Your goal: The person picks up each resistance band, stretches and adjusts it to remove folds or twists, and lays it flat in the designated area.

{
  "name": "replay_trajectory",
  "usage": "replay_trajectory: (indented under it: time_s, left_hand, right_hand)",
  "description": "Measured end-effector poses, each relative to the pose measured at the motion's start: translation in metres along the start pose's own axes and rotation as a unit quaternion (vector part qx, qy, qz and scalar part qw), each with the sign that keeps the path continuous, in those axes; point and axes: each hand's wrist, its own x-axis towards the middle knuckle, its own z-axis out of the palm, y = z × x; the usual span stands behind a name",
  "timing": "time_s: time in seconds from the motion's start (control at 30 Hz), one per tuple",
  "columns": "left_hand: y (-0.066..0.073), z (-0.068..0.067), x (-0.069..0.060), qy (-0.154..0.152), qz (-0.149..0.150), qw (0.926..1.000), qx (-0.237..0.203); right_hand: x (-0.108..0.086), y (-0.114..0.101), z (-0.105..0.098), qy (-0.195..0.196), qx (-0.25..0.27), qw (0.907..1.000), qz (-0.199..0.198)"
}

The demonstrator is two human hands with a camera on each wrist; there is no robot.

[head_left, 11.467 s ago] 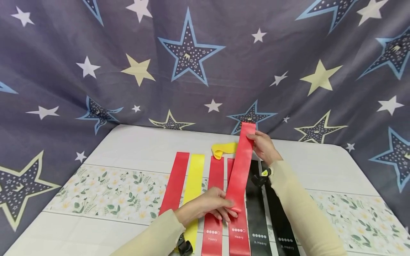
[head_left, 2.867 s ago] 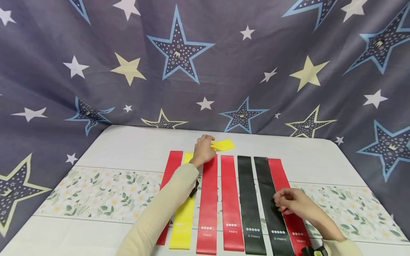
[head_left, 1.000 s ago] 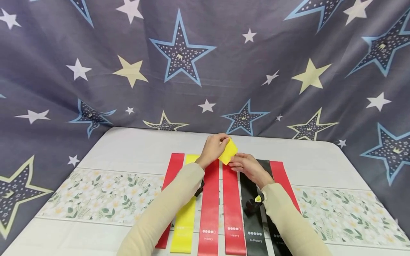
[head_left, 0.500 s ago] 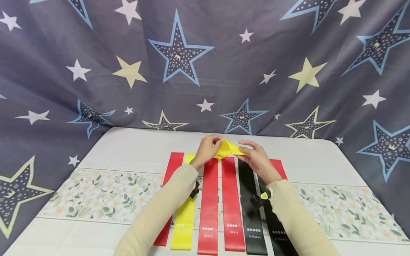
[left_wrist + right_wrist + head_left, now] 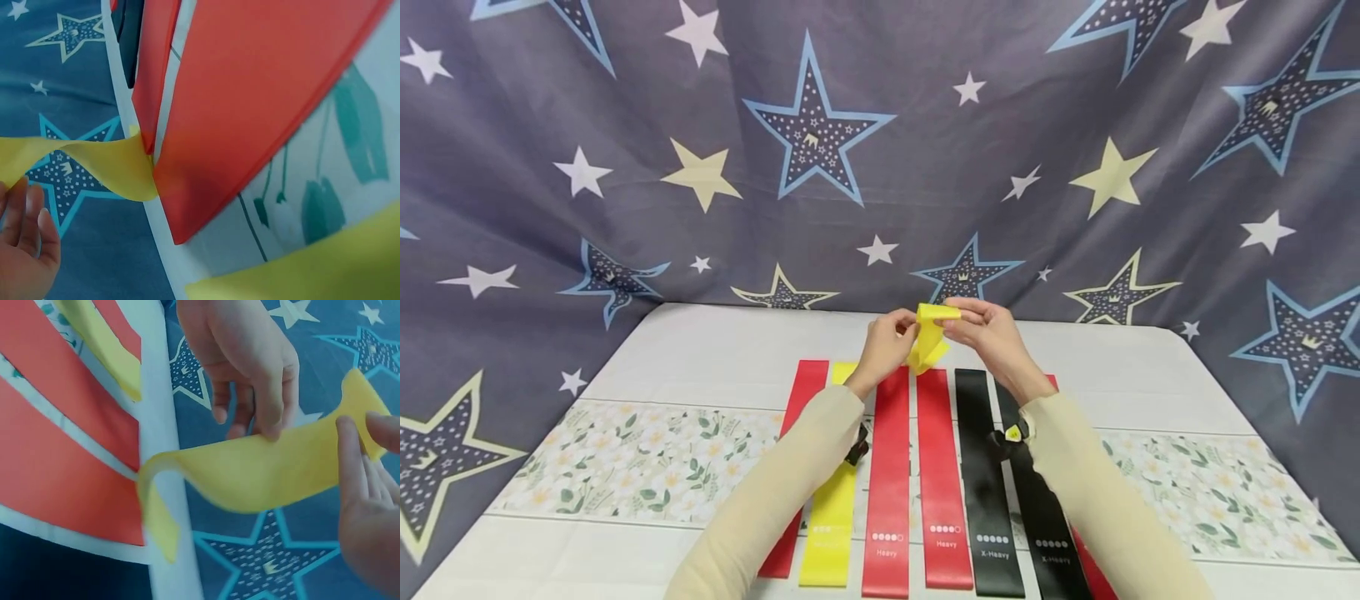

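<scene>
A loose yellow resistance band (image 5: 928, 340) hangs between both hands above the far part of the table, twisted, with its lower end near the tabletop. My left hand (image 5: 886, 348) pinches its left edge; in the right wrist view this left hand (image 5: 250, 362) has finger and thumb tips at the band's upper edge. My right hand (image 5: 988, 333) grips the raised end; in the right wrist view the right hand (image 5: 369, 500) has thumb and fingers around the yellow band (image 5: 269, 469). The left wrist view shows the left hand (image 5: 28, 250) at the band's edge.
Flat bands lie side by side: a red band (image 5: 808, 392), a yellow band (image 5: 829, 533), two red "Heavy" bands (image 5: 887, 483) (image 5: 942, 483), two black "X-Heavy" bands (image 5: 983, 467) (image 5: 1051, 508), and another red band (image 5: 1093, 567) partly under the right sleeve. A starred curtain (image 5: 647, 100) stands behind the table.
A red band was set at the row's right end. Both hands then took the loose yellow band; over the last second the right hand lifted its end upward and the band unfolded.
</scene>
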Motion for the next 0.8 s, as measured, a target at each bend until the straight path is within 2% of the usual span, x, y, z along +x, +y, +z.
replay_trajectory:
  time_s: [0.1, 0.3, 0.47, 0.63, 0.8]
  left_hand:
    - [0.003, 0.001, 0.0, 0.006, 0.005, 0.9999, -0.015]
    - [0.014, 0.003, 0.001, 0.006, 0.014, 0.9982, -0.059]
    - [0.023, 0.005, 0.003, 0.011, 0.023, 0.9964, -0.081]
    - [0.031, 0.006, 0.004, 0.021, 0.033, 0.9944, -0.098]
    - [0.04, 0.005, 0.005, 0.029, 0.034, 0.9952, -0.087]
  right_hand:
    - [0.006, -0.013, 0.008, 0.031, -0.008, 0.9995, -0.005]
    - [0.012, -0.04, 0.014, 0.057, -0.014, 0.9978, -0.03]
    - [0.015, -0.057, 0.015, 0.07, -0.065, 0.9937, -0.059]
    - [0.019, -0.072, 0.016, 0.082, -0.13, 0.9842, -0.088]
    - [0.021, -0.086, 0.018, 0.093, -0.151, 0.9776, -0.114]
